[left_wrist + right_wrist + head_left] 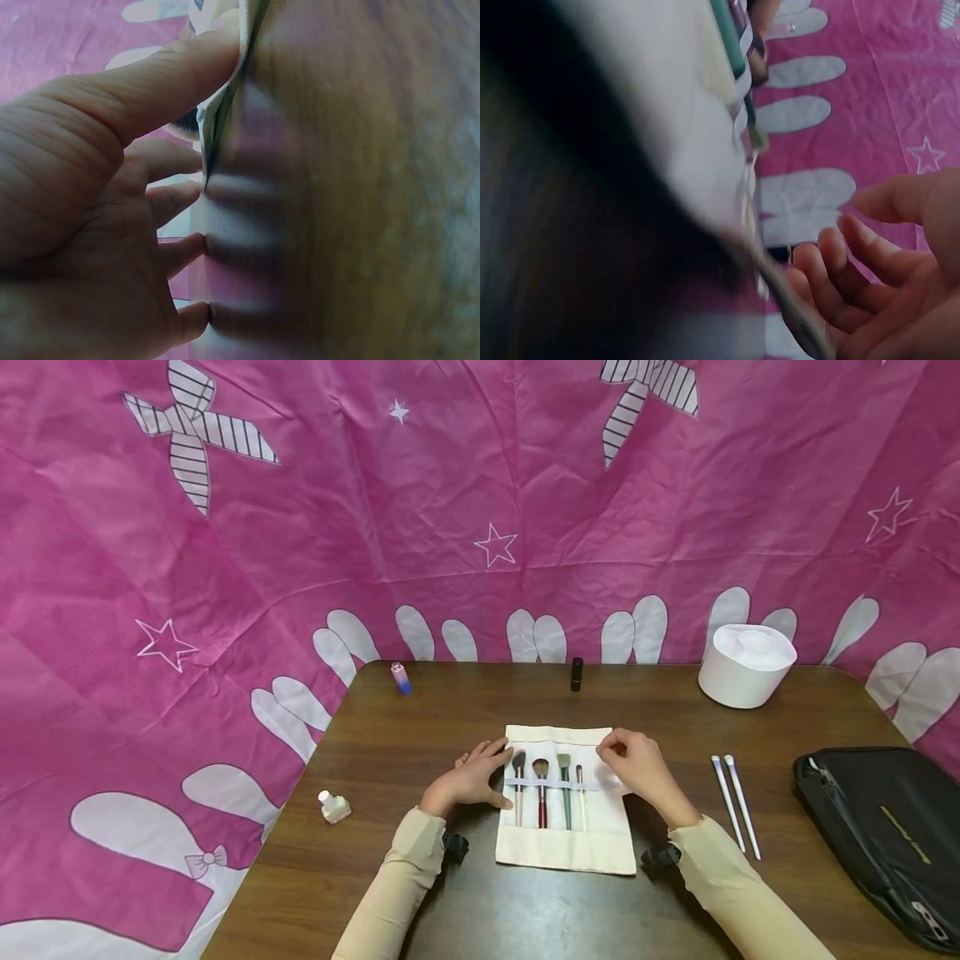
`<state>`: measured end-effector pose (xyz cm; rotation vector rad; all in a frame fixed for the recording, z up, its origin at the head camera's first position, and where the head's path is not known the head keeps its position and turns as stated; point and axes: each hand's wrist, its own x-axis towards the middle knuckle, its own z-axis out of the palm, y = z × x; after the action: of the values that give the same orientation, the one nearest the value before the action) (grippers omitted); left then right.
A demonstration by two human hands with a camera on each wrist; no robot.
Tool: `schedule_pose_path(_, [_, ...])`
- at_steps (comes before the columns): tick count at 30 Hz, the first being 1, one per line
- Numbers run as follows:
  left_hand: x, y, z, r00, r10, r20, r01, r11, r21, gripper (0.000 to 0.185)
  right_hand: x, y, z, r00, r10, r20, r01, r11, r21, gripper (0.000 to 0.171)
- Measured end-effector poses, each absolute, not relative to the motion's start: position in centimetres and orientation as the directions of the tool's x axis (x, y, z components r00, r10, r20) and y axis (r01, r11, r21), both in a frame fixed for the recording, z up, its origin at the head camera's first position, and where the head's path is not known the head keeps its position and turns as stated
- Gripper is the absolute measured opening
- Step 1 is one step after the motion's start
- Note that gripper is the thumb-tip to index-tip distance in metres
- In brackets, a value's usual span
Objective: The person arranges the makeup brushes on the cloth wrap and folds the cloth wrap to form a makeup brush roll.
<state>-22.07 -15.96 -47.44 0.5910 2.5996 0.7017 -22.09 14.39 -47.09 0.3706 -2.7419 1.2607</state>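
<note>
A cream cloth brush roll (562,847) lies unrolled on the brown table (465,902). Several makeup brushes (542,793) sit side by side under its elastic band. My left hand (468,781) rests flat on the table at the roll's left edge. Its fingers are straight and its thumb (172,71) touches the cloth edge (217,112). My right hand (637,768) hovers over the roll's upper right part with its fingers loosely curled. In the right wrist view the palm (900,292) holds nothing, and the cloth (667,112) is a blur beside it.
Two white-handled brushes (735,806) lie right of the roll, with a black zip bag (885,835) beyond them. A white round container (746,664) stands at the back right. A black tube (576,674) and a pink-blue bottle (401,678) stand at the back; a small bottle (334,807) sits left.
</note>
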Motion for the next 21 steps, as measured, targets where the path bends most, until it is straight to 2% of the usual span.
schedule_pose_path(8, [-22.2,-15.9,-47.4,-0.839,0.484,-0.251,0.295,0.79,0.538,0.09,-21.4,17.7,-47.1,-0.967,-0.068,0.245,-0.229,0.653,-0.722,0.007])
schedule_pose_path(15, [-22.1,-15.9,-47.5,-0.836,0.487,-0.253,0.298,0.791,0.535,0.09,-20.5,20.2,-47.0,-0.948,-0.054,0.314,-0.262,0.692,-0.673,0.009])
schedule_pose_path(21, [-22.1,-15.9,-47.6,-0.839,0.483,-0.25,0.3,0.795,0.527,0.091,-19.6,22.6,-47.0,-0.959,-0.068,0.276,-0.231,0.754,-0.615,0.014])
